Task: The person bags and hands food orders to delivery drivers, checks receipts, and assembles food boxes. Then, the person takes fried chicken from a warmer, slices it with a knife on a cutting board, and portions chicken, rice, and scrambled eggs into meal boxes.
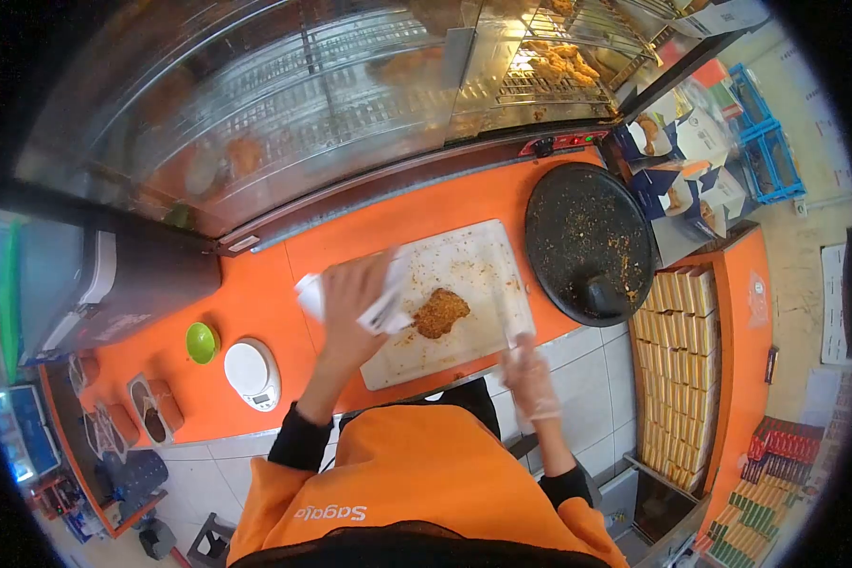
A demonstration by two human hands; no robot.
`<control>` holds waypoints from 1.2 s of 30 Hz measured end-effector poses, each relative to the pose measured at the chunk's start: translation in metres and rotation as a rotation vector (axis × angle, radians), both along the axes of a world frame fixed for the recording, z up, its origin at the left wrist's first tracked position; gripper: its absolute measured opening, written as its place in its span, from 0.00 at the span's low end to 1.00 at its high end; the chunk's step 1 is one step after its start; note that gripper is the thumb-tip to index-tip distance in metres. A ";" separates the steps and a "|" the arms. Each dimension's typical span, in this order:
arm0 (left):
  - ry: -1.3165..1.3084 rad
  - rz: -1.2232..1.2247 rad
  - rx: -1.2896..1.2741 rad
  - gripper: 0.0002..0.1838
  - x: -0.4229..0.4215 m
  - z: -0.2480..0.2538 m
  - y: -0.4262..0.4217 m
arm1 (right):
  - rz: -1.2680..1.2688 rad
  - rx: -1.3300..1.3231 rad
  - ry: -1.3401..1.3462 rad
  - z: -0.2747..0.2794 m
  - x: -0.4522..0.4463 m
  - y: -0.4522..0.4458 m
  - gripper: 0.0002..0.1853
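My left hand (352,293) is closed on a crumpled white paper (388,308) over the left end of the white cutting board (488,248). A flat piece of breaded fried chicken (441,313) lies on the board just right of the paper, with crumbs around it. My right hand (532,386), in a clear plastic glove, grips what looks like a cleaver (514,308). Its broad pale blade is smeared by motion and points away from me over the board's right edge.
Right of the board sits a round black tray (563,246) with crumbs. A white scale (248,367) and green bowl (202,343) stand on the orange counter at left. A glass warming cabinet (388,85) runs along the back. Stacked boxes (674,369) fill the right-hand shelf.
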State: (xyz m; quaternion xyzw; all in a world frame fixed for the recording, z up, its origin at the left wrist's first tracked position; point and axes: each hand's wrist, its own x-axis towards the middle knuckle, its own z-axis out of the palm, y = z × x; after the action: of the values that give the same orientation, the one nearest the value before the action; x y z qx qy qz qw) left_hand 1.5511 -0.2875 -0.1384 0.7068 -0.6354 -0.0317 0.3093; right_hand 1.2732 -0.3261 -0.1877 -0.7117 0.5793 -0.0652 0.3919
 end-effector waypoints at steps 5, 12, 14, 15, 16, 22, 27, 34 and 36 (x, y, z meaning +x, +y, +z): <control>-0.064 -0.322 0.156 0.42 -0.012 -0.069 -0.071 | 0.284 -0.317 -0.055 -0.067 0.026 0.028 0.16; -0.096 -0.380 0.308 0.43 -0.007 -0.099 -0.097 | 0.299 -0.247 0.140 -0.049 0.039 0.022 0.17; -0.066 -0.379 0.291 0.41 -0.009 -0.116 -0.097 | 0.350 -0.211 0.216 -0.070 0.034 0.020 0.17; -0.015 -0.377 0.234 0.39 -0.008 -0.133 -0.102 | 0.346 -0.209 0.216 -0.076 0.035 0.018 0.17; 0.037 -0.374 0.176 0.37 -0.007 -0.149 -0.107 | 0.332 -0.263 0.204 -0.081 0.036 0.017 0.17; -0.019 -0.437 0.223 0.32 -0.006 -0.155 -0.120 | 0.311 -0.328 0.202 -0.110 0.034 0.023 0.17; -0.057 -0.453 0.167 0.27 -0.006 -0.152 -0.121 | 0.283 -0.258 0.146 -0.107 0.039 0.014 0.22; -0.155 -0.427 0.289 0.26 -0.012 -0.136 -0.127 | 0.260 -0.199 0.164 -0.108 0.036 0.008 0.18; -0.128 -0.402 0.115 0.26 -0.012 -0.142 -0.129 | 0.268 -0.173 0.071 -0.083 0.039 -0.015 0.17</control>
State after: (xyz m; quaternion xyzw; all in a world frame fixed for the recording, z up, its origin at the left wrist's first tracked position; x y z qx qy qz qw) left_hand 1.5393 -0.4170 -0.2800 0.5831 -0.7789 -0.0840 0.2151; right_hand 1.3127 -0.3414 -0.2709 -0.8154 0.4852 -0.0367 0.3137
